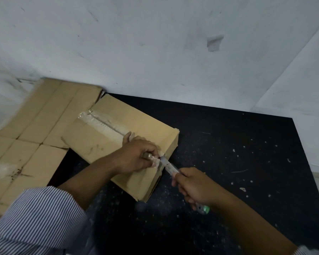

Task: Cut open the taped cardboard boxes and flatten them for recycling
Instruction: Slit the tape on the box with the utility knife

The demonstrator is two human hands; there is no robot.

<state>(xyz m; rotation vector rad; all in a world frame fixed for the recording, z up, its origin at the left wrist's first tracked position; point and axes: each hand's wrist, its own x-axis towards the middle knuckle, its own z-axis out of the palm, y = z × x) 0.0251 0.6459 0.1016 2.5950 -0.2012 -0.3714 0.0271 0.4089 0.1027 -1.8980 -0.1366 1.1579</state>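
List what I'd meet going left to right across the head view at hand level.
Flattened cardboard → left hand, pinching tape at the taped box edge → knife → right hand gripping it → speckled dark floor.

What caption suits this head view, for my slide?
Left hand pinches tape on the cardboard box; right hand holds knife at its edge.

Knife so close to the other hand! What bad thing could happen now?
1. The knife in the right hand points at the left hand, which pinches the tape right by the blade. One slip could cut those fingers.
2. The box lies loose on the dark surface, so it might slide as the blade pushes.
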